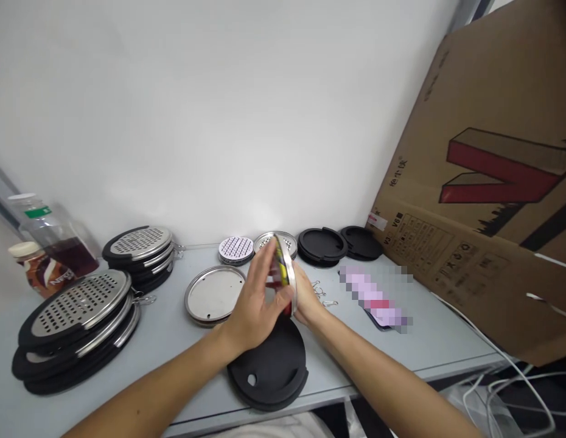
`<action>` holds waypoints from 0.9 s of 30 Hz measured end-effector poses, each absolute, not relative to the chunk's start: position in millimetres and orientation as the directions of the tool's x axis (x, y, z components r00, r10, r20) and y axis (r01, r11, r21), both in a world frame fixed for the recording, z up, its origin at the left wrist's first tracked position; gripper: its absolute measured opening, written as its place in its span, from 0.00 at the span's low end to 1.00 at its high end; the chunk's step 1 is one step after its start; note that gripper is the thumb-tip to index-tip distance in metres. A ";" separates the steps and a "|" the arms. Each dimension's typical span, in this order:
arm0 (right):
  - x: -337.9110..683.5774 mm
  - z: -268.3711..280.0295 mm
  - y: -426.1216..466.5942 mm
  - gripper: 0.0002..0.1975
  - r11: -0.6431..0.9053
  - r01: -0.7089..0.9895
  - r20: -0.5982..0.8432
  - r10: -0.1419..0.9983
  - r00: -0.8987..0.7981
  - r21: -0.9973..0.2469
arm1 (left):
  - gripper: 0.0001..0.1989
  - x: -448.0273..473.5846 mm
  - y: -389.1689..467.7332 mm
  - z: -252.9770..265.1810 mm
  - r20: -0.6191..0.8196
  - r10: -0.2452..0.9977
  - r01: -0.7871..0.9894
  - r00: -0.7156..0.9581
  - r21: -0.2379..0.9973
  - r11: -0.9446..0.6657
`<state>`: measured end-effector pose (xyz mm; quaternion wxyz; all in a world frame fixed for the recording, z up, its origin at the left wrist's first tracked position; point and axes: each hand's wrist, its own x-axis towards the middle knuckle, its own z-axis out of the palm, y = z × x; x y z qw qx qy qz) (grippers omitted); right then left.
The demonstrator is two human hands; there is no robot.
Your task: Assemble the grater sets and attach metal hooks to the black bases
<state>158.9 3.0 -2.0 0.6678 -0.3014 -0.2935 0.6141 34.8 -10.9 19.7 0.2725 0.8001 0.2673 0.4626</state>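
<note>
A round metal-rimmed disc (288,271) is upright, nearly edge-on, between my two hands. Yellow, green and red show on the side facing left; I cannot make out the pattern. My left hand (258,298) grips it from the left, with fingers at the upper face and thumb on the rim. Behind the disc, my right hand (307,295) is closed on its right side, its fingers mostly hidden. Just below both hands lies a black round base (269,374) with a small hole. Left of them is a shallow metal round plate (214,295) with small holes.
Stacked black-rimmed graters (77,310) stand at left, with another grater stack (141,243) behind. Bottles (66,246) are beside them. Along the wall sit a small white grater (236,248) and black bases (322,244). Metal clips (329,302), a blurred phone-like item (374,298) and a carton (475,201) are rightward.
</note>
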 end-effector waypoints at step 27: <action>166.1 14.1 -17.7 0.28 -0.200 -0.645 0.108 0.908 -0.405 -0.737 | 0.38 9.1 -10.7 7.2 0.623 0.592 0.258 0.512 0.546 -0.797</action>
